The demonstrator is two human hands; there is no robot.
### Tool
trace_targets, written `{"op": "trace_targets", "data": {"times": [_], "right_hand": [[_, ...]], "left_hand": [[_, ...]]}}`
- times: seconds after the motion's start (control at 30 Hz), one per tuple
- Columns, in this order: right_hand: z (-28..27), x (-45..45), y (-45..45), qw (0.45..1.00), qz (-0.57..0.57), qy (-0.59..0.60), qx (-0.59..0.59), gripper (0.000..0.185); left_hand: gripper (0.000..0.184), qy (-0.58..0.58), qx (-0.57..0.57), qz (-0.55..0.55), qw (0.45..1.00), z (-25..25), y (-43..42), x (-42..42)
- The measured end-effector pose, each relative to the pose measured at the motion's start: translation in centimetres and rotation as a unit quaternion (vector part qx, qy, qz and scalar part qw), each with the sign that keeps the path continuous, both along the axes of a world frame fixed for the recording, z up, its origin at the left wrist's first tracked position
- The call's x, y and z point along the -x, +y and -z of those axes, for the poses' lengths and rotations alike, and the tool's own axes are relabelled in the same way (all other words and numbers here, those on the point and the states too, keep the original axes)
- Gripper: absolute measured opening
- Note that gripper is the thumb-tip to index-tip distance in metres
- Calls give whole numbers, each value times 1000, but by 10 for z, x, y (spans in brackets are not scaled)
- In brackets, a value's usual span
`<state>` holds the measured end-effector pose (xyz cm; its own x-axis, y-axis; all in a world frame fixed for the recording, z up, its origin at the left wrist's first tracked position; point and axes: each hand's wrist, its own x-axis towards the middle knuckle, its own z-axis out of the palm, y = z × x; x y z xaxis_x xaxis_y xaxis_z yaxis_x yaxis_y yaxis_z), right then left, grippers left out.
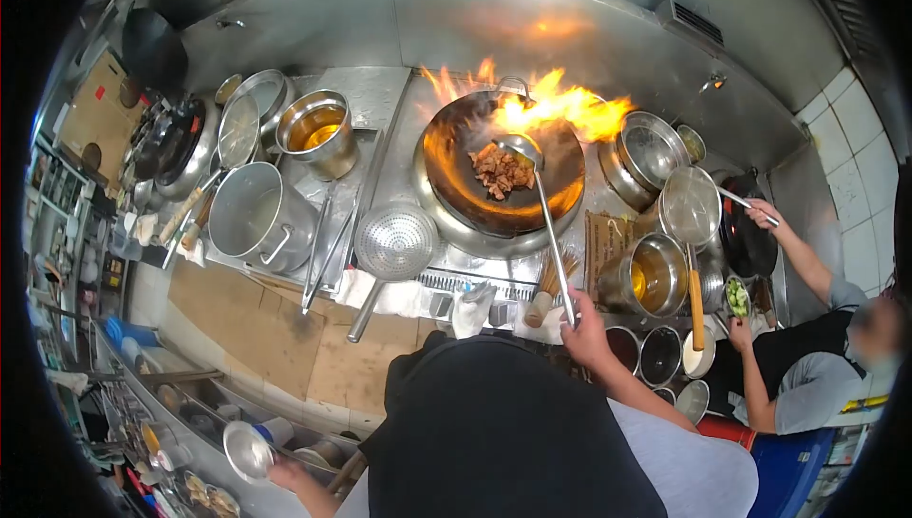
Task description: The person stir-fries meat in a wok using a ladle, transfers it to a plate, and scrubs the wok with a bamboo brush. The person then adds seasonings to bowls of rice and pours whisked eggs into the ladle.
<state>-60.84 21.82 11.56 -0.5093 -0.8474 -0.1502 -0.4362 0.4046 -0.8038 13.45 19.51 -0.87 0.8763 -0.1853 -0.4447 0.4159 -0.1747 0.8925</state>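
My right hand is closed around the handle of a long steel ladle. The ladle's bowl rests in a dark wok, touching or close beside chunks of browned meat. Tall orange flames rise over the wok's back and right side. Low on the left, my left hand grips the rim of a small metal bowl, held away from the stove. What lies inside that bowl cannot be made out. Below the wok, a white cloth hangs at the stove's front edge.
Left of the wok lie a perforated skimmer, a deep pot and a pot of oil. Right of it stand another oil pot and a mesh strainer. A co-worker at right holds a handle and a dish of green vegetables.
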Motion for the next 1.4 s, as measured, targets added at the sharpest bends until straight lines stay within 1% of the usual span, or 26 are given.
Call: {"op": "trace_targets", "data": {"times": [0.07,0.13,0.2,0.27,0.33,0.37,0.4,0.43,0.5,0.6,0.63,0.67,0.73,0.77,0.8,0.83,0.87,0.93,0.97,1.0,1.03,1.13,1.17,1.2,1.27,1.4], "right_hand": [[17,5,-7,1000,-9,-6,0,60],[22,10,-21,1000,-3,-13,-15,70],[24,11,-25,999,-2,6,-38,71],[35,10,-30,998,4,53,40,69],[43,18,-41,992,-17,98,81,68],[46,30,-50,996,-30,59,54,68],[48,41,-54,999,-41,22,28,67],[36,40,-56,999,-39,21,22,67],[14,32,-66,994,-34,103,22,65],[21,23,-62,992,-21,112,60,65],[25,23,-63,994,-26,85,69,66],[27,28,-60,994,-22,86,67,66],[-6,27,-66,996,-42,79,-11,65],[-23,19,-68,995,-40,95,-16,64],[-21,15,-66,995,-36,97,-13,64],[-15,10,-62,989,-41,139,20,64],[-10,9,-60,981,-46,182,50,63],[-13,10,-63,984,-37,170,34,64],[-24,11,-68,988,-38,148,-23,65],[-36,11,-72,988,-40,124,-77,66],[-46,8,-73,989,-34,128,-68,65],[-27,-2,-66,988,-12,156,-7,62],[-6,4,-64,984,-25,173,33,62],[-7,8,-65,984,-22,174,32,62],[-8,16,-71,994,-13,102,-31,63],[1,0,-66,993,17,113,2,60]], "left_hand": [[26,37,-49,-48,997,11,31,-1],[26,80,-65,-65,993,19,45,6],[27,109,-64,-76,989,23,57,12],[28,133,-59,-79,986,23,63,15],[29,148,-52,-77,985,23,69,15],[29,152,-51,-72,985,23,70,17],[30,152,-52,-67,985,22,71,20],[30,152,-52,-64,985,22,71,21],[31,138,-57,-63,987,22,66,23],[32,83,-67,-56,993,24,49,29],[33,57,-71,-44,995,25,39,34],[33,13,-74,-23,997,30,26,41],[34,-108,-67,74,989,44,-11,70],[33,-182,-54,168,967,47,-36,94],[33,-255,-29,251,933,33,-64,129],[31,-244,-17,330,912,9,-84,161],[29,-230,-6,408,883,-37,-102,203],[23,-269,171,506,802,-58,-129,248],[23,-266,174,509,800,-71,-137,263],[21,-281,195,565,751,-86,-143,276],[21,-296,215,616,697,-99,-149,287],[22,-283,242,629,683,-122,-162,308],[21,-266,240,632,687,-128,-164,312],[21,-264,241,634,686,-128,-167,318],[20,-209,259,609,720,-125,-171,325],[20,-208,274,631,695,-121,-177,326]]}}
